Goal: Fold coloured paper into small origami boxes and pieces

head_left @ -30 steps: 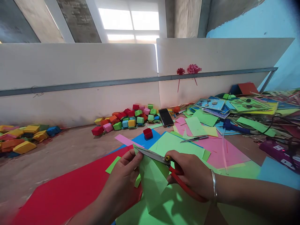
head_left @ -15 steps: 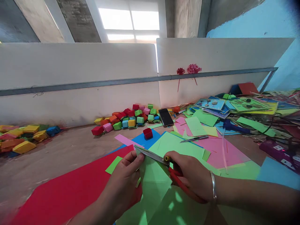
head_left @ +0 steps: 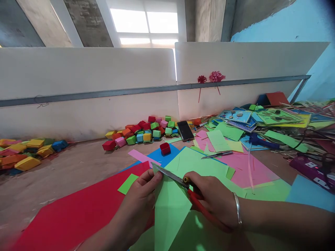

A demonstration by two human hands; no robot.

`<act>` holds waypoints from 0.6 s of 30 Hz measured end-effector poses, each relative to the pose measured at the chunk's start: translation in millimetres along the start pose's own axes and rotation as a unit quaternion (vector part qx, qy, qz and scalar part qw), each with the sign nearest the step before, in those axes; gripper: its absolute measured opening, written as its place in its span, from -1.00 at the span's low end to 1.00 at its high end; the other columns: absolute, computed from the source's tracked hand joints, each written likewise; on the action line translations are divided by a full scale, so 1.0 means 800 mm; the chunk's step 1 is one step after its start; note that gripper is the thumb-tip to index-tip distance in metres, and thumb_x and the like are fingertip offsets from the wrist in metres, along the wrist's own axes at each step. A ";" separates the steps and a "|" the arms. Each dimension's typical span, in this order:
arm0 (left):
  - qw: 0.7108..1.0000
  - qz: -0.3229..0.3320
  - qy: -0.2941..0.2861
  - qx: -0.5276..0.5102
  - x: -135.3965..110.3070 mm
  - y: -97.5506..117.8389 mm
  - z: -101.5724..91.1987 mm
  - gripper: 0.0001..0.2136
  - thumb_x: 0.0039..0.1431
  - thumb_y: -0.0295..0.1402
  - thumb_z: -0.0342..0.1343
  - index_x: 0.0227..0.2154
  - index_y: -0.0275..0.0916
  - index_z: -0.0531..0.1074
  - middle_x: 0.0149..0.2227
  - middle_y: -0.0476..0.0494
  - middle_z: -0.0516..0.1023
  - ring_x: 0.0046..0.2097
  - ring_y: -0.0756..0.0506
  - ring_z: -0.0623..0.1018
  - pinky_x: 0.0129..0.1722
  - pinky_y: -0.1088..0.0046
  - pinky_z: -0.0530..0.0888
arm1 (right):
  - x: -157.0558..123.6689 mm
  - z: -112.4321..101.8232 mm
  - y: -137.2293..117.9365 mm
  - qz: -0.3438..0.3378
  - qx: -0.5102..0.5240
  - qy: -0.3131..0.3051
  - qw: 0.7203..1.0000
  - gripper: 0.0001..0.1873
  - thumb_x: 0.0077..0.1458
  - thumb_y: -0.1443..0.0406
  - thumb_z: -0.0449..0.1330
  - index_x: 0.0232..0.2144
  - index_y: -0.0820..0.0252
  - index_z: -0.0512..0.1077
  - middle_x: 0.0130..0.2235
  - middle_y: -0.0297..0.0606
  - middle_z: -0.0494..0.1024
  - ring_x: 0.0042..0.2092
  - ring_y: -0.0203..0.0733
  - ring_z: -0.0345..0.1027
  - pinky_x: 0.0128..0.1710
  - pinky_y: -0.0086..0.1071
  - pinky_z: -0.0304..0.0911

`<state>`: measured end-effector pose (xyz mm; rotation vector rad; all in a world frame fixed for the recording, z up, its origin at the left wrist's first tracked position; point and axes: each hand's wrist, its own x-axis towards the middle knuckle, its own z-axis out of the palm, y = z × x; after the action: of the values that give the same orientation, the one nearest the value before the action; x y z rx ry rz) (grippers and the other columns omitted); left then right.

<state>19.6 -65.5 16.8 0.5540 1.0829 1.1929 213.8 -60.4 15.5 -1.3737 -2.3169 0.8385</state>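
Between the thumb and fingers of my left hand [head_left: 142, 198] is the upper left edge of a light green paper sheet [head_left: 170, 212]. My right hand [head_left: 211, 195] grips a pair of scissors with red handles [head_left: 206, 211]. Their metal blades [head_left: 171, 175] lie along the top edge of that sheet, with the tips close to my left fingertips. The blades look almost closed. Under my hands lie a large red sheet [head_left: 86, 209] and a small green paper piece [head_left: 127, 183]. A small red paper box [head_left: 165, 149] sits just beyond, on a blue sheet [head_left: 154, 155].
Several coloured paper boxes [head_left: 142, 132] are heaped near the white panel, with more boxes [head_left: 28, 153] at far left. A phone [head_left: 185, 131], a dark slim tool [head_left: 216, 155], loose papers, a blue glue gun [head_left: 264, 142] and a purple power strip [head_left: 312, 170] lie ahead and to the right.
The scissor blades have closed further along the green sheet's edge. The held sheet has turned slightly and hangs straighter below. Both hands stay in nearly the same place.
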 end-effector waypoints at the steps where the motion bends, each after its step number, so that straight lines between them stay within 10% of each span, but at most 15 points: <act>1: 1.000 -0.001 0.001 0.004 0.000 0.000 0.000 -0.82 -0.07 -0.44 0.35 -0.37 -0.24 0.49 -0.41 -0.13 0.62 -0.44 -0.14 0.61 -0.45 0.38 0.56 | 0.000 0.001 0.001 0.000 -0.001 0.001 1.000 -0.68 -0.02 0.39 0.20 -0.15 0.13 0.31 -0.51 -0.48 0.31 -0.49 -0.33 0.07 -0.45 -0.47 -0.04; 18: 1.000 -0.023 -0.020 -0.001 0.000 -0.009 -0.001 -0.76 -0.22 -0.43 0.43 -0.44 -0.25 0.50 -0.51 -0.09 0.60 -0.47 -0.14 0.61 -0.50 0.42 0.53 | -0.001 0.002 -0.006 0.007 0.002 -0.006 1.000 -0.69 0.05 0.28 0.18 -0.11 0.15 0.31 -0.46 -0.42 0.35 -0.48 -0.32 0.07 -0.45 -0.47 -0.03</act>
<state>21.9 -67.8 10.3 0.5478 1.0548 1.1379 210.5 -63.4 17.4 -1.3894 -2.3162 0.8563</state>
